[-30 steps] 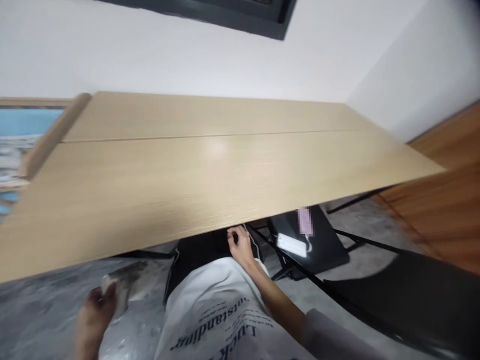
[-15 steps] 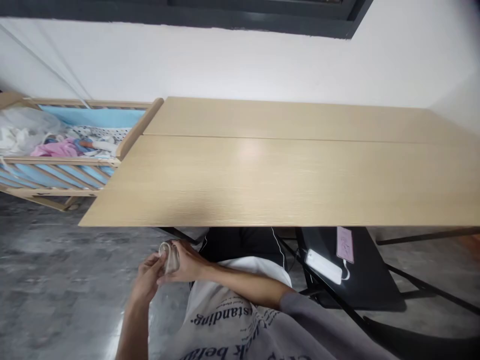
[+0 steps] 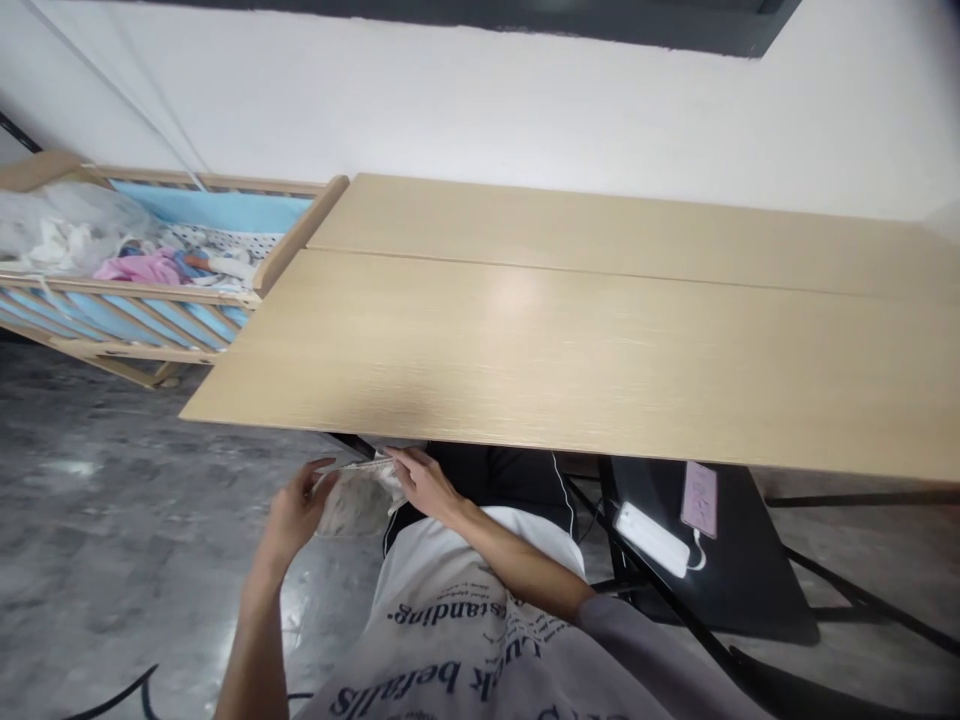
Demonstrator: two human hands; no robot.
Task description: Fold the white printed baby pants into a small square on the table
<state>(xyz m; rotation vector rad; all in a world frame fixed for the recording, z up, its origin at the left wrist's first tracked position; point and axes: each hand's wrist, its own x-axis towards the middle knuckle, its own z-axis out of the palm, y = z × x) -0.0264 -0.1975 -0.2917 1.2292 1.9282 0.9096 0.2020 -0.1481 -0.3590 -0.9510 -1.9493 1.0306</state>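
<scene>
Concrete floor point(image 3: 97, 560) under a wooden table point(image 3: 570, 340), pale cloth point(image 3: 358, 505) held between two hands.
Fingers of the left hand point(image 3: 295, 512) and right hand point(image 3: 424, 482) pinch its top edge, which runs sideways along the table's front edge; the crumpled cloth sags beside a printed shirt point(image 3: 465, 600), a crib point(image 3: 135, 290) beyond.

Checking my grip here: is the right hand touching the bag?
Touching: the head view shows the right hand with its fingers closed on the top edge of the pale crumpled bag.

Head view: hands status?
Left hand, right hand: both gripping a pale, crumpled, translucent speckled bag. Pale wooden tabletop edge directly beyond them.
</scene>
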